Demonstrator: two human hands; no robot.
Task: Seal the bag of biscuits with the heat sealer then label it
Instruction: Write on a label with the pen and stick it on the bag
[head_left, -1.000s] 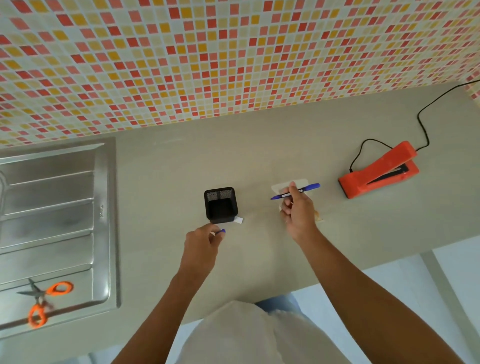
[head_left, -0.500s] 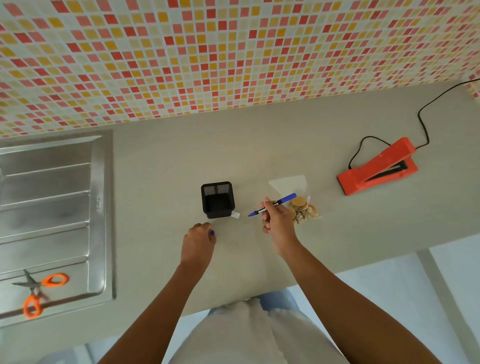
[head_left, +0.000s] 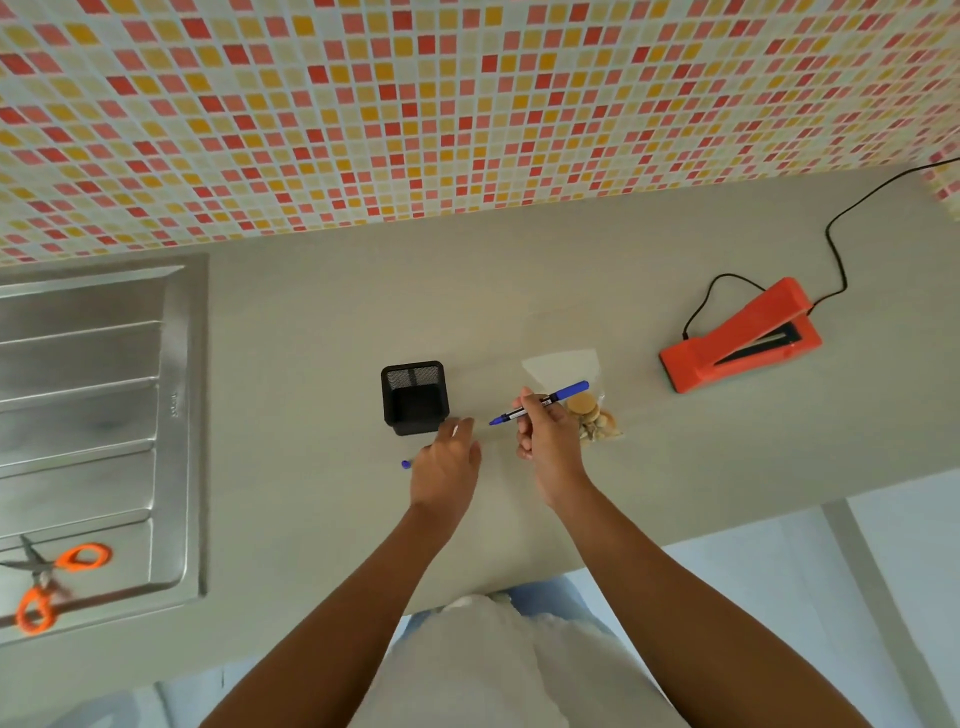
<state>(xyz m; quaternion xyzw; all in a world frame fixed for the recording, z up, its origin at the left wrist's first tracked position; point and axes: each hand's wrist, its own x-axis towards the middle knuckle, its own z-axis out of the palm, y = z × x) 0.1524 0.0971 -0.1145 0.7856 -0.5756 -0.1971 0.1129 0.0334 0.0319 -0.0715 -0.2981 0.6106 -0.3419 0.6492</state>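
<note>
A clear bag of round biscuits (head_left: 586, 411) lies flat on the beige counter (head_left: 322, 322), its empty top end pointing away from me. My right hand (head_left: 545, 441) hovers just left of the bag and grips an uncapped blue pen (head_left: 543, 401), tip pointing left. The pen's blue cap (head_left: 405, 464) lies loose on the counter. My left hand (head_left: 448, 460) is palm down with its fingertips on a small white label (head_left: 455, 430) beside the black mesh holder (head_left: 414, 397). The orange heat sealer (head_left: 737, 338) stands at the right, jaw raised, apart from both hands.
The sealer's black cord (head_left: 836, 244) runs back to the right along the tiled wall. A steel sink drainboard (head_left: 93, 395) fills the left side, with orange-handled scissors (head_left: 47, 582) on it. The counter's front edge is close to my body.
My left hand let the pen cap go onto the counter and moved up to the label by the holder. My right hand drew the pen left off the bag, uncovering the biscuits.
</note>
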